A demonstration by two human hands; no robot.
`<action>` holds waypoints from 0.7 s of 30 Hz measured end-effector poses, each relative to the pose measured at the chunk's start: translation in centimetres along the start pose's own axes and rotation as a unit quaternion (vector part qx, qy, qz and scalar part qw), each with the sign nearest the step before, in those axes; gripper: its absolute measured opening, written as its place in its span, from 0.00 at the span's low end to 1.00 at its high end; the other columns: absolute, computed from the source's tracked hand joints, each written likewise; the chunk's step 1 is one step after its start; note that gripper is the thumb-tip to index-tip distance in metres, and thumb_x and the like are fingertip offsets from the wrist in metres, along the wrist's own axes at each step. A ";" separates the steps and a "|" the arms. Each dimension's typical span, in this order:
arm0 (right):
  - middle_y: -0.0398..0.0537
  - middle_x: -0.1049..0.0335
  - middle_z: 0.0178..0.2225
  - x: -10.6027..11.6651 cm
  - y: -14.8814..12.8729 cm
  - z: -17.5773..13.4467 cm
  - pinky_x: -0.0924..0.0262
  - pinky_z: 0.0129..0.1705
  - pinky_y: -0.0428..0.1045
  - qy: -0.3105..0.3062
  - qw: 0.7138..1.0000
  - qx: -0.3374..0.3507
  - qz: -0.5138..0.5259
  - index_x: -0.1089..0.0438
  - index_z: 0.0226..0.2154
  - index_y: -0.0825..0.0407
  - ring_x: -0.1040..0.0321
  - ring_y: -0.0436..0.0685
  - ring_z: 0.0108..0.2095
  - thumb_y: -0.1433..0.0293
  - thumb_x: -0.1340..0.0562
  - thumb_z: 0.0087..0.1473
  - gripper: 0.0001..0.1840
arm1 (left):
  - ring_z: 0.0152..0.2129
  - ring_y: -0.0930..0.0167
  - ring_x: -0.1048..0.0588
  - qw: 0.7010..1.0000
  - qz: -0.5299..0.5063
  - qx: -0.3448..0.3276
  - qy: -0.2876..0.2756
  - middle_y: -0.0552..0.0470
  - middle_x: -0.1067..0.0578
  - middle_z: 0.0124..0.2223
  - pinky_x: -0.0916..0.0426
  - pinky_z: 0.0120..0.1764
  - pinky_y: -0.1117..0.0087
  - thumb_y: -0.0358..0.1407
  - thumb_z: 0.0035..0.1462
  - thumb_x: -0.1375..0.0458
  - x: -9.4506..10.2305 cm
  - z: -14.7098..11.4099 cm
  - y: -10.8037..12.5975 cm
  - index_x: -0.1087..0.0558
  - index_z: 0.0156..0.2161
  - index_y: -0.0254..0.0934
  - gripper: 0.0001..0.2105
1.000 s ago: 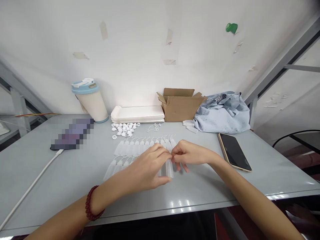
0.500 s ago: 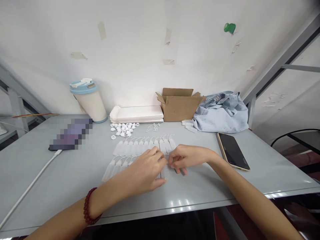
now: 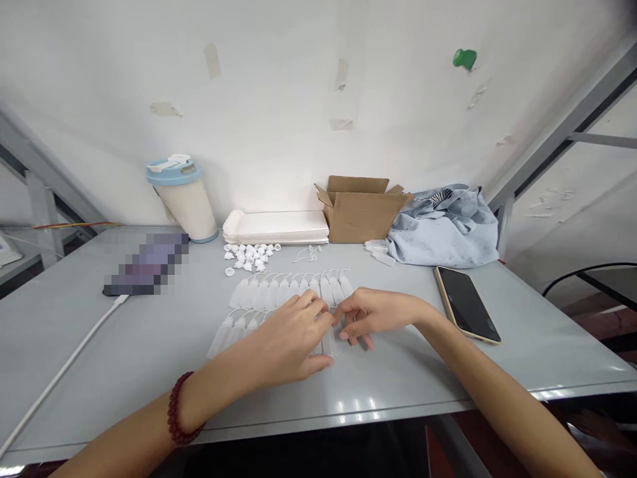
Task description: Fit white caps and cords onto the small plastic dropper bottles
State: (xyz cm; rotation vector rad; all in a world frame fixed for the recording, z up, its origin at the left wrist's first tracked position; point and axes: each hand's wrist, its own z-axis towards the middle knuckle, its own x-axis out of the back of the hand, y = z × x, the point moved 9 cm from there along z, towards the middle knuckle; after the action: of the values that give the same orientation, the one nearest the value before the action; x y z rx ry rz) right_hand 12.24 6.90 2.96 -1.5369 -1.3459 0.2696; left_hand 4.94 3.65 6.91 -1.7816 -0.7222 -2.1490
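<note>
We have both hands low over the grey table [image 3: 448,372], fingertips nearly meeting above one small translucent plastic squeeze bottle [image 3: 328,343]. That bottle lies flat, its long axis running away from us toward the wall, nozzle end up under the meeting fingertips and base end showing just below them. Our left hand [image 3: 291,335] is curled over it from the left, thumb along the near side and touching the bottle's base; our right hand [image 3: 371,313] comes in from the right, fingers bent and pinched toward the nozzle end. Both hands are mostly closed, with only a narrow gap between them; whether the right fingers actually grip the nozzle or a cap we cannot tell, since the fingers hide that spot. The left hand is the nearer of the two to the bottle's body.

Beyond the fingertips a row of like translucent bottles with looped cap tethers [image 3: 291,290] lies side by side; to the left of our left hand a shorter second row of bottles [image 3: 233,328] shows. Farther past the fingers sits a scatter of small white caps [image 3: 247,255]. Right of our right hand, well apart, lies a black smartphone [image 3: 466,303].
</note>
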 end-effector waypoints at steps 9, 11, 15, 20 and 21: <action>0.46 0.26 0.27 1.9 0.5 -0.9 0.47 0.21 0.42 0.016 0.999 -0.005 0.029 0.29 0.39 0.57 0.31 0.47 0.20 0.63 0.40 0.55 0.14 | 0.44 0.62 0.34 0.992 -0.112 0.049 0.005 0.47 0.28 0.42 0.34 0.42 0.63 0.42 0.54 0.38 1.4 -0.1 -2.9 0.30 0.46 0.38 0.17; 0.47 0.26 0.28 3.7 0.8 -1.4 0.47 0.21 0.42 0.064 0.997 0.004 0.034 0.29 0.36 0.57 0.32 0.47 0.20 0.62 0.41 0.55 0.14 | 0.46 0.62 0.34 0.988 -0.128 0.084 0.021 0.47 0.27 0.44 0.34 0.43 0.63 0.42 0.56 0.41 1.8 -0.1 -4.6 0.30 0.45 0.38 0.14; 0.48 0.25 0.29 9.4 2.8 -3.0 0.40 0.25 0.45 0.279 0.959 -0.014 -0.051 0.31 0.37 0.57 0.32 0.49 0.22 0.69 0.45 0.57 0.10 | 0.44 0.61 0.30 0.982 -0.097 0.143 0.075 0.47 0.25 0.43 0.34 0.43 0.60 0.38 0.60 0.49 3.4 0.4 -8.5 0.28 0.41 0.39 0.10; 0.58 0.27 0.42 13.9 5.6 -5.4 0.40 0.41 0.50 0.468 0.836 -0.125 -0.258 0.29 0.38 0.59 0.30 0.59 0.40 0.78 0.45 0.54 0.11 | 0.42 0.61 0.27 0.981 -0.025 0.178 0.069 0.45 0.22 0.40 0.34 0.42 0.64 0.30 0.54 0.52 4.2 3.6 -12.1 0.25 0.36 0.36 0.13; 0.60 0.28 0.43 14.1 6.1 -5.4 0.41 0.41 0.51 0.469 0.832 -0.136 -0.265 0.29 0.39 0.59 0.31 0.60 0.41 0.79 0.44 0.54 0.11 | 0.39 0.62 0.26 0.981 -0.024 0.181 0.061 0.46 0.22 0.38 0.34 0.40 0.66 0.30 0.53 0.52 4.0 4.5 -12.6 0.24 0.34 0.36 0.13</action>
State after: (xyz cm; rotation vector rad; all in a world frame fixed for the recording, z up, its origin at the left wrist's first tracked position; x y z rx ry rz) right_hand 24.70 16.67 6.72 -1.1568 -0.9358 -0.9585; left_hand 1.66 17.07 8.72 -1.4458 -1.0541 -1.9794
